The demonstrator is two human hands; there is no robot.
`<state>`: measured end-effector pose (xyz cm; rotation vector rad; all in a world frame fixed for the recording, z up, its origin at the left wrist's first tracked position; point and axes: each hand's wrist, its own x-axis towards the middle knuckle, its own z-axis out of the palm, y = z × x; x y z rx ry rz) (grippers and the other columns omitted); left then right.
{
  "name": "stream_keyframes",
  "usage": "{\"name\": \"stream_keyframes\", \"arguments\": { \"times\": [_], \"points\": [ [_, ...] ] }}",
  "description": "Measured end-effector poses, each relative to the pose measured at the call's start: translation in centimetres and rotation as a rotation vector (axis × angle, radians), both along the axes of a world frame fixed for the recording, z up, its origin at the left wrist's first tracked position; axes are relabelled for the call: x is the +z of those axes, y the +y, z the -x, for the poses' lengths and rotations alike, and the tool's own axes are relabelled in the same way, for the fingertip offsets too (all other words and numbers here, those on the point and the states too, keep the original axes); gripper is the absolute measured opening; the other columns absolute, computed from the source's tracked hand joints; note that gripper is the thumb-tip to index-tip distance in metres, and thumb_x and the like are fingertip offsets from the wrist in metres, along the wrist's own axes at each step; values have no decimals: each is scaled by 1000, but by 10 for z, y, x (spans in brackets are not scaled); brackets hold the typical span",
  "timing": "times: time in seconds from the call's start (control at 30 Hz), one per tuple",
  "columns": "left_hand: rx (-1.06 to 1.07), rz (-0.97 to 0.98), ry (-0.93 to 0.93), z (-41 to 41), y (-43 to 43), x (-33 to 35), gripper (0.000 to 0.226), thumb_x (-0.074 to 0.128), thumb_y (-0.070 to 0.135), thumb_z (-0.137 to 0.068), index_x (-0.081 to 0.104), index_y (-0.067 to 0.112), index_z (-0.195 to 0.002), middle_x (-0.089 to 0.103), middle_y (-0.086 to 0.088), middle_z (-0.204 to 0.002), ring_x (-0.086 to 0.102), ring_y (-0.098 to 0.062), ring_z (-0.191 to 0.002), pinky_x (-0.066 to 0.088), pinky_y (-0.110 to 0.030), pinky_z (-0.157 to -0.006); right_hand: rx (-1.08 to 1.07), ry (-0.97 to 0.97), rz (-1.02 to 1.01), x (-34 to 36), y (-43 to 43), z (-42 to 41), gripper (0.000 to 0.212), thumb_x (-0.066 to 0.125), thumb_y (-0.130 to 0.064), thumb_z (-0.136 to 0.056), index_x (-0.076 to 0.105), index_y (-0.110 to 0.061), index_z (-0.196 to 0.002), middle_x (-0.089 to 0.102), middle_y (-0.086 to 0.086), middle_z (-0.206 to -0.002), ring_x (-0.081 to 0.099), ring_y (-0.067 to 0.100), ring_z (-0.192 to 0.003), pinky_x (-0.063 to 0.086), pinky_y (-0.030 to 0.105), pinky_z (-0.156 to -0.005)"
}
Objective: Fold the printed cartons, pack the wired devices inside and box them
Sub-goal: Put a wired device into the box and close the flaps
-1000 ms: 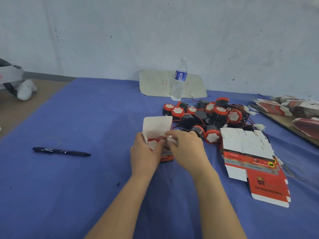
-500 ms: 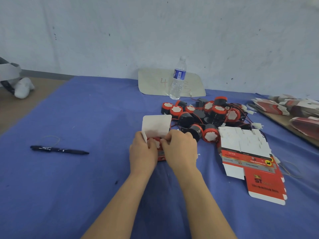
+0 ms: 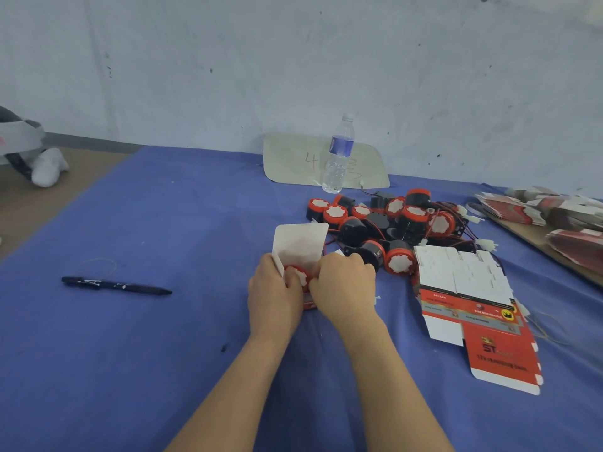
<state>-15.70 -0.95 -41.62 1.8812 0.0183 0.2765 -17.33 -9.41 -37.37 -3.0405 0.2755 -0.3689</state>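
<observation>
Both hands work one printed carton: left hand grips its side, right hand pinches the red-capped wired device seated in its mouth. Risk: a trailing wire could snag and block closure.

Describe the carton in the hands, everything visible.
The carton is cardboard-looking: white inside, red print low between the hands. Its round-cornered top flap stands open. A red-rimmed, white-faced device sits in its mouth. The left hand grips its left side, the right hand its right. It seems to rest on the blue cloth.
</observation>
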Motion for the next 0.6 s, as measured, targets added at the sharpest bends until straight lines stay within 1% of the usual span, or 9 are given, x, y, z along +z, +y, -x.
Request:
{"name": "stream_keyframes", "arguments": {
  "times": [0.07, 0.13, 0.2, 0.27, 0.33, 0.37, 0.47, 0.53, 0.6],
  "points": [
    [-4, 12, 17, 0, 0, 1, 6, 43, 12, -90, 47, 10, -95, 61, -8, -98, 55, -32, -95, 49, -50, -79, 10, 39, -22, 1, 1, 4, 33, 40, -35, -98, 63, -13, -100, 53, 5, -102, 36, 22, -89, 27, 33, -78],
    [-7, 24, 24, 0, 0, 2, 4, 44, 12, -89, 46, 11, -91, 62, -7, -96, 55, -33, -94, 49, -50, -79, 11, 60, -44, 2, 3, 9, 43, 35, -45, -99, 61, -11, -95, 50, 5, -107, 34, 23, -91, 28, 35, -80],
    [-5, 26, 27, 0, 0, 2, 3, 44, 13, -89, 46, 11, -91, 62, -7, -96, 55, -32, -93, 49, -50, -79, 26, 70, -65, 4, 4, 13, 34, 37, -35, -99, 51, -11, -80, 51, 5, -98, 36, 22, -84, 29, 33, -76],
    [1, 25, 29, 0, 0, 1, 3, 43, 13, -90, 46, 12, -92, 61, -8, -96, 56, -31, -92, 49, -51, -78, 53, 81, -138, 5, 3, 14, 30, 41, -20, -95, 41, -13, -66, 48, 3, -77, 40, 19, -66, 31, 27, -63],
    [9, 19, 24, 0, 0, 1, 4, 43, 14, -92, 46, 13, -93, 61, -7, -96, 56, -31, -92, 49, -50, -78, 80, 114, -211, 6, 1, 13, 33, 44, -14, -93, 37, -16, -61, 42, 0, -63, 37, 15, -53, 26, 24, -49],
    [11, 16, 20, 0, 0, 1, 4, 42, 14, -92, 46, 13, -94, 61, -7, -97, 55, -31, -92, 49, -50, -78, 90, 125, -232, 5, 0, 12, 32, 44, -13, -93, 38, -15, -61, 40, 0, -61, 36, 14, -52, 25, 24, -47],
    [15, 4, 19, -1, -1, 0, 4, 42, 14, -94, 45, 13, -95, 61, -8, -99, 55, -31, -94, 48, -50, -80, 101, 129, -271, 4, -1, 12, 25, 44, -14, -93, 45, -12, -67, 41, 1, -62, 38, 16, -56, 26, 25, -47],
    [21, -7, 17, -2, -1, -1, 5, 41, 15, -95, 45, 12, -94, 61, -10, -99, 54, -32, -94, 47, -50, -81, 102, 98, -307, 4, -1, 13, 25, 44, -15, -93, 46, -10, -68, 45, 4, -66, 39, 18, -58, 24, 25, -47],
    [28, -1, 11, -2, -1, -1, 5, 42, 15, -94, 45, 11, -92, 61, -10, -98, 54, -32, -94, 47, -50, -80, 94, 62, -311, 4, 1, 15, 22, 44, -15, -94, 51, -8, -74, 48, 6, -80, 41, 20, -62, 24, 25, -47]
  ]
}}
